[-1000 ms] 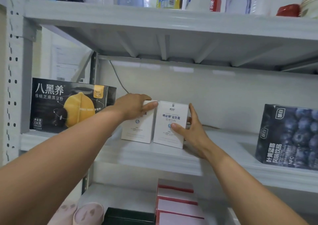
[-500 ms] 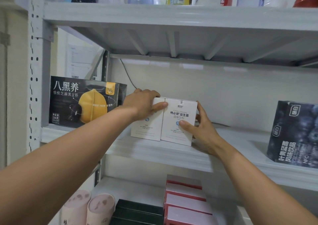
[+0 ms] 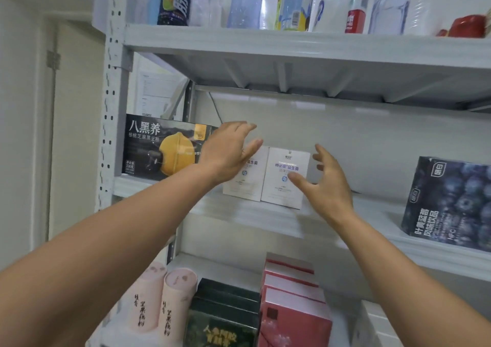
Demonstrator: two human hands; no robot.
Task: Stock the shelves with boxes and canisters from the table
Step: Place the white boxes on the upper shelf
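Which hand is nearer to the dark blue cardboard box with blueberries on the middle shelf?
Right. The right hand hovers left of the dark blue blueberry box, apart from it. The left hand is farther left, in front of the left white cardboard box.

Row of plastic bottles point(image 3: 292, 4) along the top edge, red object point(image 3: 467, 25) at upper right, pale door point(image 3: 77, 134) with hinge point(image 3: 53, 59) at far left, printed sheet point(image 3: 155, 94) left of centre, thin cable point(image 3: 215, 111) beside it

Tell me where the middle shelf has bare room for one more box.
Bare stretch of middle shelf between the right white box and the blueberry box. Crowded to the left: the other white box and the black box.
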